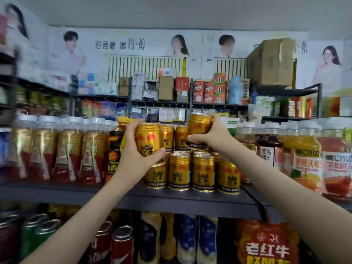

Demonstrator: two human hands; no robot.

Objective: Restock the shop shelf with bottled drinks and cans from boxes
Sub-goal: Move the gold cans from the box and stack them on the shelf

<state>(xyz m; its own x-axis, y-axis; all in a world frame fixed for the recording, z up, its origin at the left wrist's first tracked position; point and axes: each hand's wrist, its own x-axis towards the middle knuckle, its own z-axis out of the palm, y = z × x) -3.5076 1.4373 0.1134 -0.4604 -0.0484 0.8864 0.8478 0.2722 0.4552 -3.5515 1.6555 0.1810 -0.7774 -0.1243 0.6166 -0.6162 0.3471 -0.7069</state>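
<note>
Gold cans fill both grips: the left hand (139,149) curls its fingers round one can (148,139), thumb hooked low across the front, while the right hand (207,138) clasps a second can (200,123), higher and slightly tilted. Both are held over the stack of like cans (179,171) standing near the front edge of the shelf (114,195), around its middle. The step looks like seating them on the upper tier, best done one at a time, base flat on the lids below, label outward, letting go only once steady. Tall bottles (66,147) crowd the left and juice bottles (304,153) the right, so wide elbows risk a knock
</note>
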